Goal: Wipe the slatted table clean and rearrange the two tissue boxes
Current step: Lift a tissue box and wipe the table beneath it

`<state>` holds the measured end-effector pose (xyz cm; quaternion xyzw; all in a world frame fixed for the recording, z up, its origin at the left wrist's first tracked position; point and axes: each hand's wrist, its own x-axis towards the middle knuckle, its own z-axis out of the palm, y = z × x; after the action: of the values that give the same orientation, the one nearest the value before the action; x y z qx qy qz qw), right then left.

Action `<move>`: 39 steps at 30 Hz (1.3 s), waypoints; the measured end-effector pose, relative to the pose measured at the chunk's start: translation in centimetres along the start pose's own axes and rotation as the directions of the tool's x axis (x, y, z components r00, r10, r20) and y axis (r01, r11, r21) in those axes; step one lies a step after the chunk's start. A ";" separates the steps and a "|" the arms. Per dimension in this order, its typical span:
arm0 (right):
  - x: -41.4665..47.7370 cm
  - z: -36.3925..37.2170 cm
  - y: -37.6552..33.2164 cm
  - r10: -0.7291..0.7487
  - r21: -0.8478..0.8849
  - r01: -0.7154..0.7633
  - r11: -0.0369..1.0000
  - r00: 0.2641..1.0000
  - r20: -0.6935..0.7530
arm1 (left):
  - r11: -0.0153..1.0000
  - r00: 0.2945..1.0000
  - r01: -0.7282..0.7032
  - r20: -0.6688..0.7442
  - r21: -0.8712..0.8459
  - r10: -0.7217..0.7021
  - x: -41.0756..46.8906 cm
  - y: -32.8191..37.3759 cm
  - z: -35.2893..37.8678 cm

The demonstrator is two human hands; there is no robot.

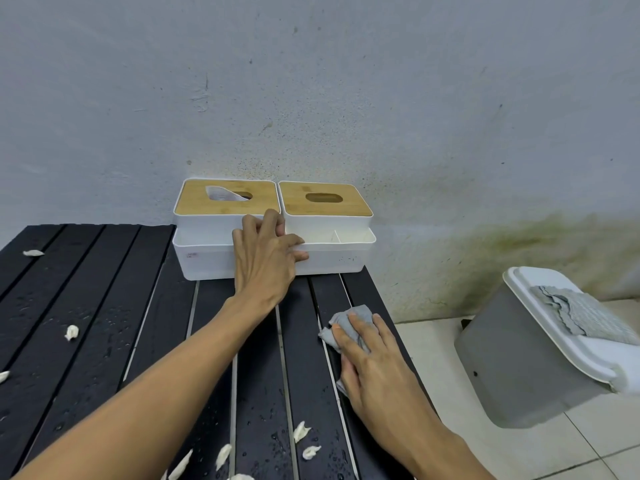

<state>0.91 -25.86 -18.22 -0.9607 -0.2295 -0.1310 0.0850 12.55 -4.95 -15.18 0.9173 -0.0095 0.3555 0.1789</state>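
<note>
Here, two tissue boxes stand side by side and touching at the far edge of the slatted table [104, 306], against the stained wall [311, 81]. The left tissue box [207, 252] and the right tissue box [332, 251] are both white, rounded-cornered plastic with flat bamboo lids, each lid cut with one oval slot; a white tissue [223, 194] pokes out of the left slot only. The table is made of dark, glossy slats with narrow gaps, beaded with water drops and strewn with about ten small crumpled white paper scraps [71, 332]. The left hand [266, 251] lies with fingers spread over the seam where the boxes meet, pressing their front walls, not closed around either. The right hand [374, 362] is flat, fingers together, pressing one soft grey cloth [346, 318] on the table's right edge. Beside the table, on the tiled floor, one grey bin [519, 362] with a white lid carries a second, waffle-textured grey cloth [585, 315]
</note>
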 end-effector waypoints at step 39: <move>3.6 -0.2 -4.6 0.010 0.295 -0.074 0.953 0.977 0.215 | 0.845 0.890 0.439 0.276 -0.304 -0.363 -3.7 -10.4 -8.9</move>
<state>1.88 -20.32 -16.51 -0.9496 -0.2339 0.0098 0.2083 5.55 7.35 -14.84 0.8824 0.1003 0.2045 0.4117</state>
